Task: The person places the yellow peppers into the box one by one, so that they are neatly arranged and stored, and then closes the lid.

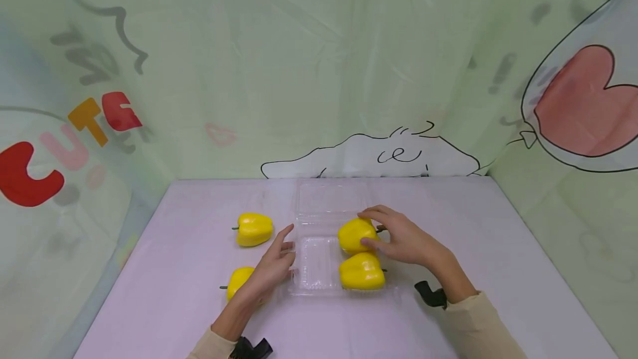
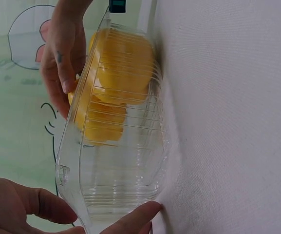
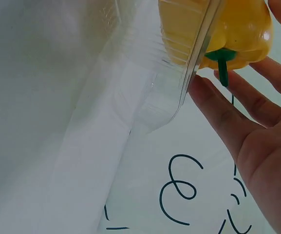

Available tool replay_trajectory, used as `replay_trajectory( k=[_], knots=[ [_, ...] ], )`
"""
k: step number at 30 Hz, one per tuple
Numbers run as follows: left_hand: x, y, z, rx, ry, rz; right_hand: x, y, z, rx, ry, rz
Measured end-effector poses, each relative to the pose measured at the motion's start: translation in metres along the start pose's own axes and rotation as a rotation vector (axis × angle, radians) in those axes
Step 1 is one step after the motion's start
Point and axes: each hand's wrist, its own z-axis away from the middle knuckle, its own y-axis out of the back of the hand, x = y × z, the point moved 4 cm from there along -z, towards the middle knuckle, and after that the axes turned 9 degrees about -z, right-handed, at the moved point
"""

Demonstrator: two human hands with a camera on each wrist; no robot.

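A clear plastic clamshell container [image 1: 317, 265] lies on the table with its lid [image 1: 331, 198] folded back. Two yellow bell peppers occupy its right half. My right hand [image 1: 402, 238] grips the farther bell pepper [image 1: 353, 235], fingers over its far side and thumb on its near side. The green stem of this pepper points toward my palm in the right wrist view. Just nearer sits the other bell pepper [image 1: 361, 272], lying on its side. At the container's left wall, my left hand [image 1: 271, 265] rests its fingertips, thumb near the rim in the left wrist view.
Left of the container lies a yellow bell pepper [image 1: 254, 229]. Another bell pepper [image 1: 238, 280] is closer to me, partly hidden by my left hand. The pale table [image 1: 199, 226] meets a printed curtain [image 1: 279, 71] at the back and sides.
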Motion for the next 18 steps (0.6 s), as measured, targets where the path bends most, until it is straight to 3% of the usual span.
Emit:
replay_trajectory(
  k=[6, 18],
  knots=[
    [0.0000, -0.0002, -0.0006, -0.001, -0.004, 0.000, 0.0005, 0.0019, -0.0012, -0.004, 0.001, -0.041],
    [0.0009, -0.0005, -0.0003, 0.004, -0.002, -0.026, 0.0045, -0.0015, -0.0051, -0.031, -0.041, -0.020]
  ],
)
